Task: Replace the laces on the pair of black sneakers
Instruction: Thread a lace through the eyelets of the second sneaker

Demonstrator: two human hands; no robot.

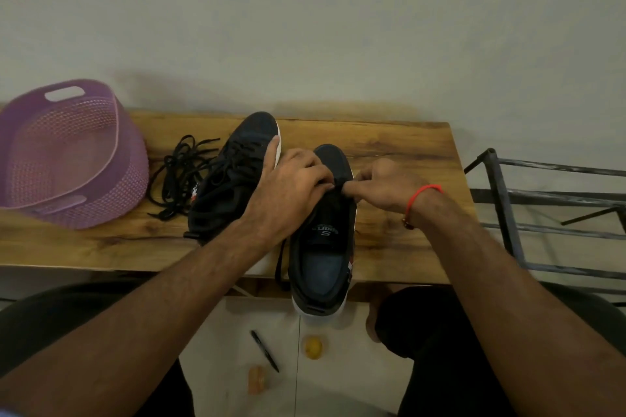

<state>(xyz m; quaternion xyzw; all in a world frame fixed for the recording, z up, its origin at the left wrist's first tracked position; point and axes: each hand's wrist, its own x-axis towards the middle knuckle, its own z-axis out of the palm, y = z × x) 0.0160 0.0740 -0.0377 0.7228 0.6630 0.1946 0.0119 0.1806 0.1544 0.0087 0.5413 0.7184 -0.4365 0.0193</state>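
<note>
Both forearms reach over the wooden bench (389,145); left hand (288,186) and right hand (382,184) pinch a black lace (337,187) above the near sneaker (321,247), between them.

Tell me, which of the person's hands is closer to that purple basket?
Left. The left hand is over the two sneakers, between the purple basket and the right hand, which is farther off on the right-hand sneaker.

Logo print on one sneaker's tongue
The sneaker (320,240) at the counter's (406,152) near edge carries a pale "S" with a blurred word by it, seemingly "sport", both upside down from here.
</note>
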